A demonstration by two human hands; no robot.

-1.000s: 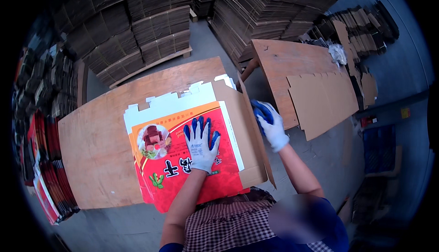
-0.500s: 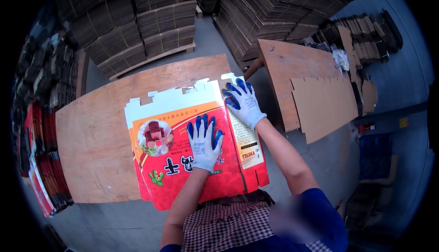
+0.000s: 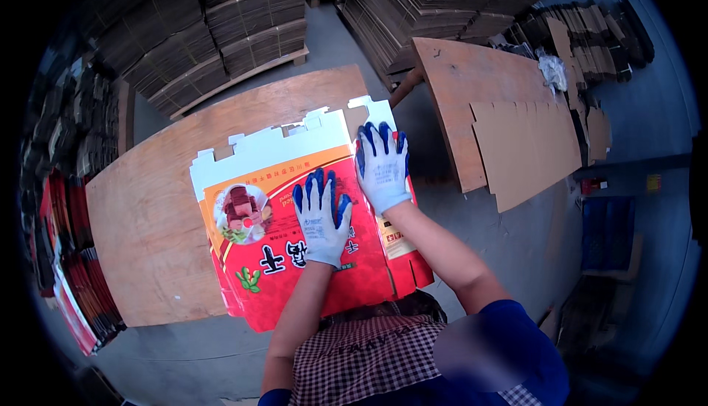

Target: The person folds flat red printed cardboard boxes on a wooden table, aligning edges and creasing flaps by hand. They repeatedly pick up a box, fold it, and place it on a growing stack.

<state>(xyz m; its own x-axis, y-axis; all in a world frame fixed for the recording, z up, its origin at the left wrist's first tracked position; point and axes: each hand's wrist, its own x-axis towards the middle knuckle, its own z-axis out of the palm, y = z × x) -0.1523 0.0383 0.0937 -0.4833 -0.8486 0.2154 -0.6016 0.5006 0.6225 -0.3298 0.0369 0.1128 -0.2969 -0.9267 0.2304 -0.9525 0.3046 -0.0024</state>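
A flattened printed carton point(image 3: 243, 258), red with an orange and white top band and a food picture, lies on the wooden table in front of me. My left hand point(image 3: 321, 218), in a white glove with blue fingertips, rests flat on the carton's middle, fingers stretched. My right hand point(image 3: 383, 162), gloved alike, lies on the narrow side panel at the carton's right, fingers spread and palm down. Neither hand grips anything. White notched flaps point(image 3: 269, 144) run along the carton's far edge. Part of the side panel is hidden under my right hand and forearm.
The wooden table point(image 3: 140, 236) extends to the left. A second table point(image 3: 457, 89) at the right bears a plain brown cardboard sheet point(image 3: 527, 148). Tied cardboard stacks point(image 3: 251, 22) stand on pallets behind. More red folded cartons point(image 3: 81, 258) are stacked at the far left.
My right hand has slid slightly left and its fingers point straighter ahead, covering more of the side panel. My left hand stays flat on the carton. The whole view has shifted a little.
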